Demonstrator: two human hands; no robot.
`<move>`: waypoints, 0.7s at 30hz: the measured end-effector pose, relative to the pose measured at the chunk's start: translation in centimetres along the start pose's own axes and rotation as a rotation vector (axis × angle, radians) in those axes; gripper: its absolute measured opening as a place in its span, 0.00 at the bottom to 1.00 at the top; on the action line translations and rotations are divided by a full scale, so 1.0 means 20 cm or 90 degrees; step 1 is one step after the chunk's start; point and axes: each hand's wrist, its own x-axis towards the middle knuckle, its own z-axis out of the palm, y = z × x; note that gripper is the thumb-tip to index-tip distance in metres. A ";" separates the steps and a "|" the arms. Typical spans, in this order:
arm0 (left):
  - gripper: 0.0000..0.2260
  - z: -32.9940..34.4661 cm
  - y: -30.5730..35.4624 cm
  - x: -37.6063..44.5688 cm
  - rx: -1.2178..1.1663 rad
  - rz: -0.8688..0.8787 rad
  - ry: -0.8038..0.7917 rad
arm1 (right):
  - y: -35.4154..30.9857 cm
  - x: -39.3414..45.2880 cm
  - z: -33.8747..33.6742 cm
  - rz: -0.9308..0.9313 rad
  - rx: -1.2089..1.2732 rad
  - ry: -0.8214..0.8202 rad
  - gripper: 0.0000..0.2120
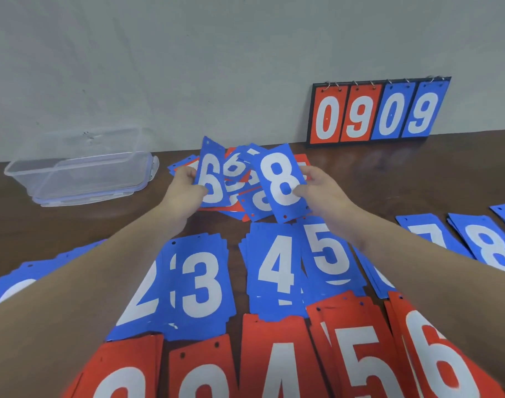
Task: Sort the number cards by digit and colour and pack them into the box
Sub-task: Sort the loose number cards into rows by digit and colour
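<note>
Head view: left hand [188, 185] pinches a blue 6 card [212, 173], right hand [321, 188] a blue 8 card [280, 179]; either could land on a neighbouring sorted pile.

Even, soft indoor light, no harsh shadows.
Faint sheen on the table [389, 179]; edges bow outward, near cards slightly blurred.

Both forearms are bare to the frame edge, left hand [186, 187] and right hand [321, 191] ungloved.
</note>
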 end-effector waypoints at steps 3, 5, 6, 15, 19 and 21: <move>0.22 0.02 0.02 -0.11 -0.064 0.041 -0.047 | 0.01 -0.08 -0.09 0.011 -0.006 0.011 0.06; 0.26 0.05 0.04 -0.19 -0.099 0.044 -0.087 | 0.02 -0.14 -0.17 0.017 0.009 0.009 0.06; 0.25 0.07 0.06 -0.23 -0.112 0.044 -0.107 | 0.03 -0.17 -0.20 0.016 0.015 0.008 0.06; 0.10 0.36 0.11 -0.57 -0.182 -0.013 -0.171 | 0.24 -0.33 -0.50 0.003 0.031 0.027 0.05; 0.30 0.45 0.11 -0.65 -0.167 0.052 -0.188 | 0.31 -0.34 -0.65 -0.007 0.051 0.015 0.13; 0.43 0.49 0.10 -0.68 -0.157 0.078 -0.204 | 0.32 -0.37 -0.73 0.004 0.066 0.024 0.22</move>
